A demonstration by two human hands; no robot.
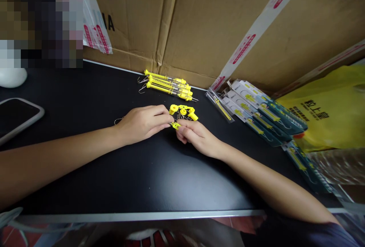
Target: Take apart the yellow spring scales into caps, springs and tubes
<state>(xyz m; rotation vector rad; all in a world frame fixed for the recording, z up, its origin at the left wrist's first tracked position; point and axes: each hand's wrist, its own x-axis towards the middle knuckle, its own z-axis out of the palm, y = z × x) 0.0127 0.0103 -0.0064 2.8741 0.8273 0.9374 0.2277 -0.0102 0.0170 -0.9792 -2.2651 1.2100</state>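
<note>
Near the middle of the black table (142, 190), I have both hands closed at one small yellow piece (176, 126). My right hand (199, 137) pinches it between thumb and fingers; my left hand (148, 122) grips at its other end, where a thin metal part shows. A wire (115, 121) sticks out beside my left wrist; I can't tell whether it joins on. Just beyond lie loose yellow parts (173, 109), not yet put together. Farther back, several hooked tubes (167, 84) look complete, so I judge this one partway.
</note>
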